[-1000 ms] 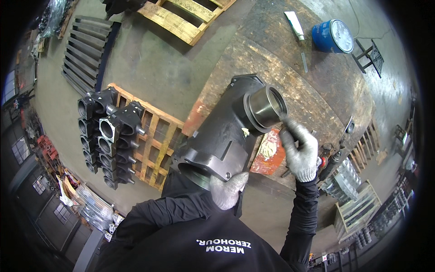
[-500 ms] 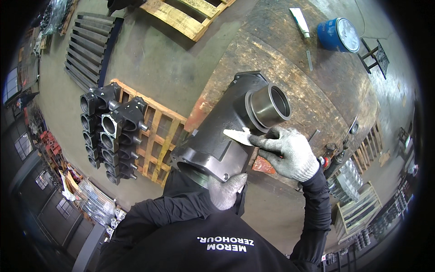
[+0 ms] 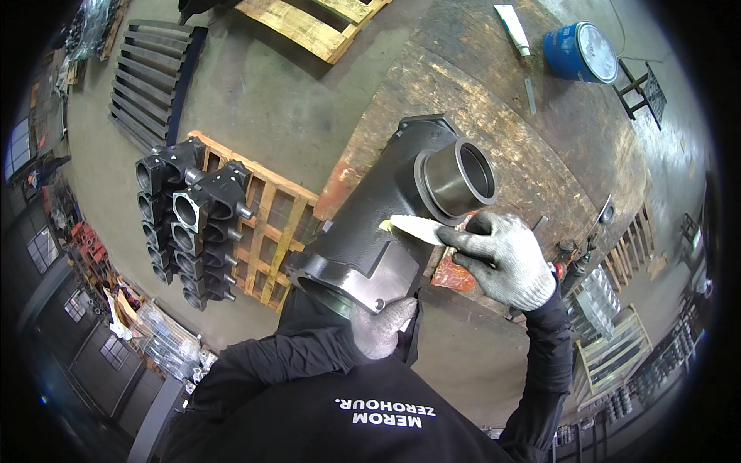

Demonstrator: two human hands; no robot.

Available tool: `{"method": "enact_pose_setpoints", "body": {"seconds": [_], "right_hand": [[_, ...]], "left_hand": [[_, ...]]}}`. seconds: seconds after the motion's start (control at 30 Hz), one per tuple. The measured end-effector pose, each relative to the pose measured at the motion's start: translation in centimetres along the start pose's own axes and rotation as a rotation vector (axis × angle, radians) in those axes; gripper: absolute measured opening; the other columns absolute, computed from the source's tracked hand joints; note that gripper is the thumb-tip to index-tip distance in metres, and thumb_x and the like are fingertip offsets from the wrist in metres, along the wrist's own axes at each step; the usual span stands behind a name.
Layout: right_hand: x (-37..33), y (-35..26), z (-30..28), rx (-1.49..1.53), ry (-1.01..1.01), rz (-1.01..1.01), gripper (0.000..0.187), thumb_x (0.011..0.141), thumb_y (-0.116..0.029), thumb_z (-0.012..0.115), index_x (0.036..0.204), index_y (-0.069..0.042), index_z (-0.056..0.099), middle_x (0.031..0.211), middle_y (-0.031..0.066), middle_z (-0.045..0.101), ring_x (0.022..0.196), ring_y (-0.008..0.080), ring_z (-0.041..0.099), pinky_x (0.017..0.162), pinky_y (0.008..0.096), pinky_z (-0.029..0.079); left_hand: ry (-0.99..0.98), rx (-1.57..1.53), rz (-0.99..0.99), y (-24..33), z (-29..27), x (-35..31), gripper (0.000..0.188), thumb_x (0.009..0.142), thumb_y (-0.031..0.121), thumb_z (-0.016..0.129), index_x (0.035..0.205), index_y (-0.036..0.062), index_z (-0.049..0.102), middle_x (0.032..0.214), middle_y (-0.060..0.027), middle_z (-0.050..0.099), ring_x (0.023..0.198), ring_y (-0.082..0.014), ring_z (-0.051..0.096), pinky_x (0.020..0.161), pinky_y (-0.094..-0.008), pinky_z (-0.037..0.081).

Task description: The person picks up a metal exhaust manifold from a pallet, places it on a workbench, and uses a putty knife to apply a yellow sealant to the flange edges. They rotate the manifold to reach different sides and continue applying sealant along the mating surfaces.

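As the left hand [image 3: 380, 330] grips the casting [image 3: 360, 208], the right hand [image 3: 507, 261] points leftward, fingers pinching a spreader [image 3: 417, 228].

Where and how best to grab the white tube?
Probably the middle of the white tube, from above and left, pinching its long sides: it lies flat on the table, long and narrow, with the blue bucket close on its right.

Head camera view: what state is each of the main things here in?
Black casting, held, its round collar open
Left hand, closed on the casting's near end
Right hand, pinching the pale scraper
Pale scraper, tip at a yellowish smear on the casting
White tube, lying on the workbench
Blue bucket, standing, seemingly lidded
Dark castings, grouped in rows
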State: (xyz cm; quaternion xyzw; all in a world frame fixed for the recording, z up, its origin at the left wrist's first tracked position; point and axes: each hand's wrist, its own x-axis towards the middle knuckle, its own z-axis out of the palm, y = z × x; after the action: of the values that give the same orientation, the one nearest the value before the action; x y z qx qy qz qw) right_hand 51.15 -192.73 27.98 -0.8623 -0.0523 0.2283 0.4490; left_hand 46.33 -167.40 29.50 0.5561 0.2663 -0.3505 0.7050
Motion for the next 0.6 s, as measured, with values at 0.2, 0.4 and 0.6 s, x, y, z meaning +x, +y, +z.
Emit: {"method": "enact_pose_setpoints", "body": {"seconds": [0.2, 0.4, 0.6], "right_hand": [[1.2, -0.9, 0.5, 0.009, -0.018, -0.017, 0.049, 0.078, -0.012, 0.077, 0.125, -0.022, 0.073, 0.085, 0.0117, 0.06, 0.077, 0.0322, 0.062, 0.069, 0.0428, 0.049], [0.8, -0.1, 0.4, -0.022, -0.094, -0.043, 0.048, 0.074, -0.007, 0.076, 0.121, -0.019, 0.075, 0.086, 0.0119, 0.062, 0.078, 0.0327, 0.063, 0.069, 0.0434, 0.049], [0.2, 0.1, 1.0, -0.001, -0.088, -0.052, 0.046, 0.077, -0.016, 0.077, 0.122, -0.02, 0.074, 0.09, 0.012, 0.061, 0.08, 0.0311, 0.063, 0.072, 0.0421, 0.049]], "left_hand": [[0.01, -0.05, 0.075, -0.1, 0.4, 0.1, 0.024, 0.087, -0.001, 0.072, 0.109, 0.0004, 0.065, 0.099, -0.0041, 0.066, 0.084, -0.0116, 0.061, 0.073, -0.0279, 0.05], [-0.03, -0.029, 0.036, -0.8, -0.7, -0.1, 0.027, 0.087, 0.0, 0.073, 0.112, 0.0021, 0.063, 0.098, -0.0017, 0.064, 0.084, -0.0109, 0.06, 0.073, -0.0265, 0.049], [-0.059, 0.045, 0.097, -1.0, -1.3, -0.2, 0.027, 0.088, -0.001, 0.072, 0.113, 0.0025, 0.063, 0.099, -0.0009, 0.064, 0.085, -0.011, 0.06, 0.075, -0.0277, 0.05]]}}
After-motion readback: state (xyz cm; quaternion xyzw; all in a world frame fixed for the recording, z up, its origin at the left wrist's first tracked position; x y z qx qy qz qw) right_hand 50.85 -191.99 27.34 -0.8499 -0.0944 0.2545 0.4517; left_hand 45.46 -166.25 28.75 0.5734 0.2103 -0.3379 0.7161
